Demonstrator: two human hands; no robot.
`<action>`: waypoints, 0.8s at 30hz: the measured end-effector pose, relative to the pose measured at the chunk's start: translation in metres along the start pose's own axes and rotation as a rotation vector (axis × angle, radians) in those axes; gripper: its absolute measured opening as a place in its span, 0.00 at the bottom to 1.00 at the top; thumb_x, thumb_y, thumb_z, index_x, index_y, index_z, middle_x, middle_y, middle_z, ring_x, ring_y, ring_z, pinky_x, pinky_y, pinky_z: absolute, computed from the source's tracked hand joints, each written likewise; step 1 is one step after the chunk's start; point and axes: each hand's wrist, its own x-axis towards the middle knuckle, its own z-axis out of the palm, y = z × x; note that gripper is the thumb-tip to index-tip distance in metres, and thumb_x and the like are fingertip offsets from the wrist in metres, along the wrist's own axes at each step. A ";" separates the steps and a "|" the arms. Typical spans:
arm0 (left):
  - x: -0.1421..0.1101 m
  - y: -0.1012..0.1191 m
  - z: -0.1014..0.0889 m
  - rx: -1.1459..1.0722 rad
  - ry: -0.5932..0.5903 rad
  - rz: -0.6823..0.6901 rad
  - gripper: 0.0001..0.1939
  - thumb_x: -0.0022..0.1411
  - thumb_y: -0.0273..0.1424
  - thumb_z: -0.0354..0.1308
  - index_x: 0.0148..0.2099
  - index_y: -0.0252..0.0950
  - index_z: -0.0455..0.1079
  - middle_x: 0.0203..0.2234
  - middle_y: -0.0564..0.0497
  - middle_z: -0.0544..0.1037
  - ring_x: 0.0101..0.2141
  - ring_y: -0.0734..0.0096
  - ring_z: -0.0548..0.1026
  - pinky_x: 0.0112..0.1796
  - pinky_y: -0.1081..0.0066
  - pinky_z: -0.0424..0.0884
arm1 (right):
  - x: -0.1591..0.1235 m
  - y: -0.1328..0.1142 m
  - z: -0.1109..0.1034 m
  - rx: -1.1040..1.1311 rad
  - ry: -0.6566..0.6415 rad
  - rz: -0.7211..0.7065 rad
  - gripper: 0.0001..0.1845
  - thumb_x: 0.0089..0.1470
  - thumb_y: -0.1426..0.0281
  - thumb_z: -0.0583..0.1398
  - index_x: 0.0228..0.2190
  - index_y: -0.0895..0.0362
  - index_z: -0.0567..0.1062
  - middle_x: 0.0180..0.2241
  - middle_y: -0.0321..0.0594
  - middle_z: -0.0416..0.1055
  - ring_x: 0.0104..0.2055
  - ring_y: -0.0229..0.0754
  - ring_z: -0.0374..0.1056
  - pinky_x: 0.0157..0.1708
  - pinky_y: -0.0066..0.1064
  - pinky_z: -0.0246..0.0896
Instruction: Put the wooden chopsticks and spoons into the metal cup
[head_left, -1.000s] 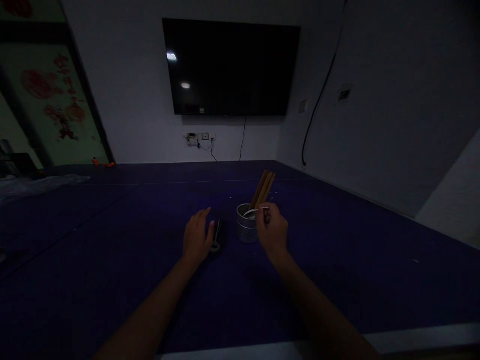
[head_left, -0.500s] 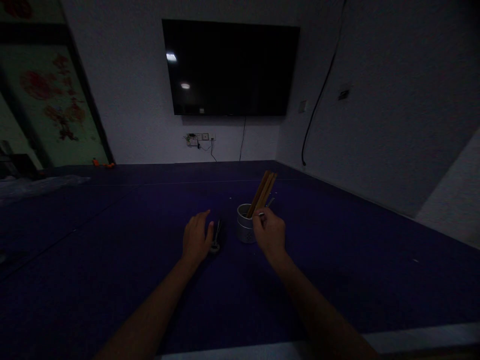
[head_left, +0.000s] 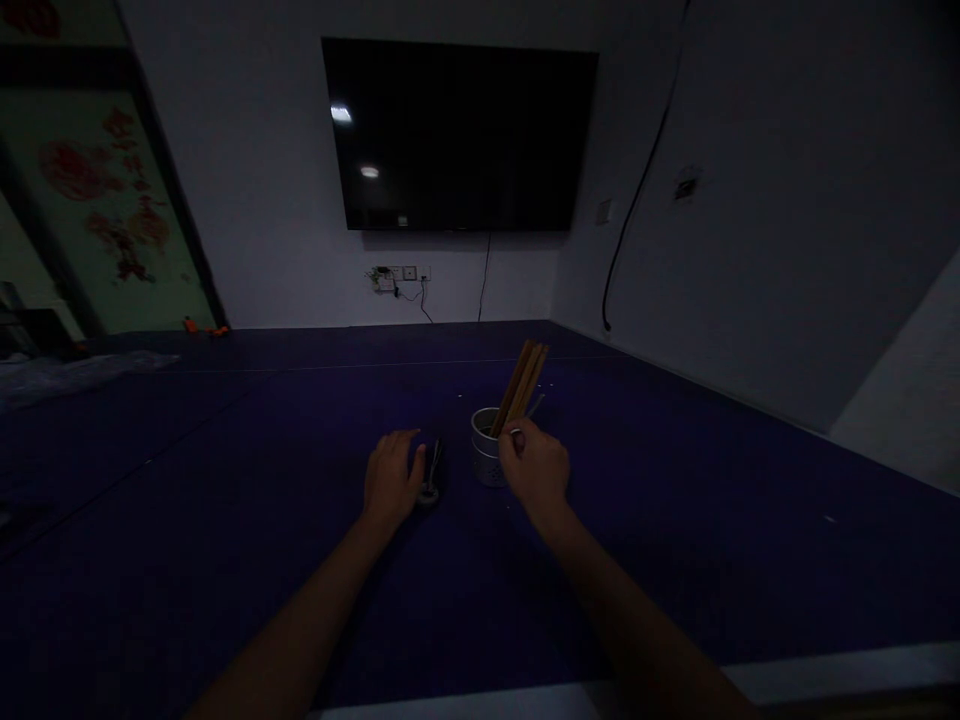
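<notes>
A small round metal holder (head_left: 484, 456) stands on the dark blue tabletop (head_left: 225, 520) with several wooden chopsticks (head_left: 523, 380) leaning out of it to the right. My right hand (head_left: 534, 470) is closed at the holder's right rim, pinching a thin metal utensil (head_left: 517, 432) whose far end pokes out behind the chopsticks. My left hand (head_left: 390, 480) lies flat on the table with fingers stretched forward, its thumb side beside a dark utensil (head_left: 433, 472) that lies on the cloth just left of the holder.
A dark television (head_left: 459, 135) hangs on the far wall above wall sockets (head_left: 397, 275). A black cable (head_left: 637, 200) runs down the right wall. A door with red decorations (head_left: 105, 190) is at the left. The room is dim.
The spoon my right hand held across the holder's rim has gone down into the holder, and the hand has shifted slightly left and closer to the rim. My left hand stayed put.
</notes>
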 end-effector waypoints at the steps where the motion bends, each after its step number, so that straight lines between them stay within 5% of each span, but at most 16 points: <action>1: 0.000 0.000 0.000 0.004 -0.016 -0.001 0.16 0.64 0.35 0.43 0.47 0.36 0.67 0.41 0.45 0.74 0.44 0.62 0.70 0.46 0.60 0.66 | 0.000 0.000 0.000 -0.012 -0.005 0.006 0.12 0.52 0.67 0.53 0.31 0.55 0.75 0.23 0.38 0.73 0.25 0.39 0.66 0.24 0.28 0.46; 11: 0.001 0.000 0.004 -0.020 -0.186 -0.092 0.14 0.61 0.34 0.47 0.33 0.35 0.73 0.32 0.47 0.76 0.36 0.65 0.72 0.41 0.65 0.65 | 0.000 -0.001 0.000 -0.057 -0.019 0.037 0.12 0.52 0.66 0.54 0.34 0.53 0.76 0.23 0.39 0.73 0.25 0.40 0.67 0.23 0.28 0.45; 17: 0.002 0.000 0.006 -0.127 -0.259 -0.168 0.14 0.61 0.33 0.46 0.35 0.36 0.73 0.32 0.48 0.77 0.37 0.66 0.72 0.41 0.67 0.64 | 0.000 0.000 0.002 -0.055 -0.016 0.026 0.13 0.54 0.64 0.53 0.34 0.53 0.76 0.23 0.39 0.73 0.23 0.40 0.66 0.22 0.28 0.45; 24: 0.002 -0.004 0.012 -0.221 -0.348 -0.183 0.17 0.63 0.35 0.42 0.39 0.36 0.73 0.34 0.48 0.77 0.37 0.65 0.72 0.40 0.67 0.63 | -0.005 0.003 0.001 0.144 0.313 -0.182 0.15 0.56 0.65 0.51 0.34 0.58 0.76 0.18 0.37 0.71 0.18 0.36 0.63 0.21 0.27 0.50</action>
